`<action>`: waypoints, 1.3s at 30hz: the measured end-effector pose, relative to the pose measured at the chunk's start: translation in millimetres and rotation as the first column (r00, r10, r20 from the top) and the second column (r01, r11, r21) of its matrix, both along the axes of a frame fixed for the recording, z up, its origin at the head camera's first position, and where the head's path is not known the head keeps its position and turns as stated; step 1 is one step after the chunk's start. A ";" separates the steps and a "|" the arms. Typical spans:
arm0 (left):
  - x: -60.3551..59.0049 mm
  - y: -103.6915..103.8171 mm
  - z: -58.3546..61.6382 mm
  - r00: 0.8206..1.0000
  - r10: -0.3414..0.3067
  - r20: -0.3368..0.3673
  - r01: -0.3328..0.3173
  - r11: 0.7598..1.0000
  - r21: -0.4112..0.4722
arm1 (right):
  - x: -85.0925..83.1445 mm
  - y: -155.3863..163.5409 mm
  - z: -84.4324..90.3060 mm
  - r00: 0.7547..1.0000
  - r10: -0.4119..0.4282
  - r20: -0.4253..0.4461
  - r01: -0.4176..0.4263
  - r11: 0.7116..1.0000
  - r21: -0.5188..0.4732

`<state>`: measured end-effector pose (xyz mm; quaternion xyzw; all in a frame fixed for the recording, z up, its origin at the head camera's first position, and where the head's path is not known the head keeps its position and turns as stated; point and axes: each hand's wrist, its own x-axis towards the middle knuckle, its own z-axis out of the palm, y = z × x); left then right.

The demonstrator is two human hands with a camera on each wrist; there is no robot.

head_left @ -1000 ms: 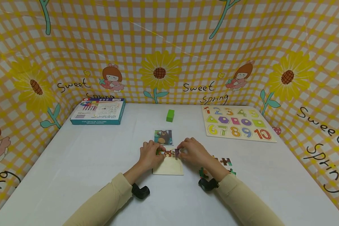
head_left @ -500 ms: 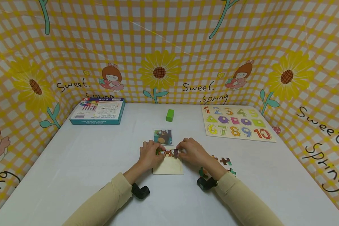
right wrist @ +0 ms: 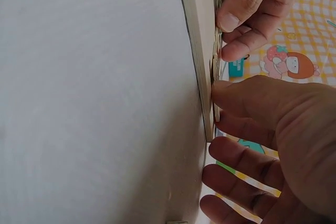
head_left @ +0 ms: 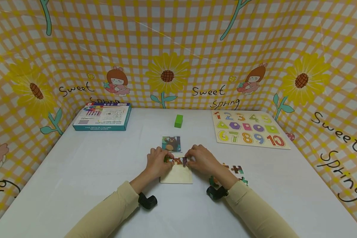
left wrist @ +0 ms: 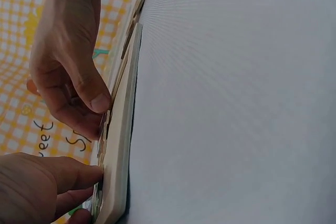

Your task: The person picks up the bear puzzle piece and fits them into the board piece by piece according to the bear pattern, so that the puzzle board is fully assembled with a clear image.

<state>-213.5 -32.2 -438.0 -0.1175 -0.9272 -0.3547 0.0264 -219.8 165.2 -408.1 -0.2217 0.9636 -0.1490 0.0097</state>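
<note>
Both left hand (head_left: 158, 163) and right hand (head_left: 203, 160) pinch puzzle pieces (head_left: 177, 161) mid-frame: likely light, stiff, best held by edges.

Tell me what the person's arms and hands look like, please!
The left sleeve and right sleeve are beige. A rounded black device shows on the left, another on the right. The left hand and right hand wear no gloves.

Puzzle pieces (head_left: 177, 161) on board (head_left: 176, 177), card (head_left: 171, 144) behind
</note>
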 end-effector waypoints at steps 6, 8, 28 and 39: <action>-0.9 1.8 2.3 0.999 -0.015 -0.043 0.014 1.000 -0.022 | -0.2 0.6 -0.9 1.000 0.010 -0.011 -0.010 1.000 -0.001; -1.3 3.5 2.9 0.998 -0.028 -0.056 0.026 0.999 -0.034 | -0.5 0.7 -1.6 1.000 0.013 -0.018 -0.013 1.000 -0.004; -6.6 23.1 -3.2 0.993 -0.073 -0.091 0.067 0.995 -0.069 | -1.3 1.7 -3.9 1.000 0.009 -0.012 -0.009 1.000 0.005; -5.1 24.9 -2.1 0.994 -0.057 -0.090 0.050 0.996 -0.075 | -0.8 0.3 -2.2 1.000 -0.004 -0.006 0.005 1.000 0.014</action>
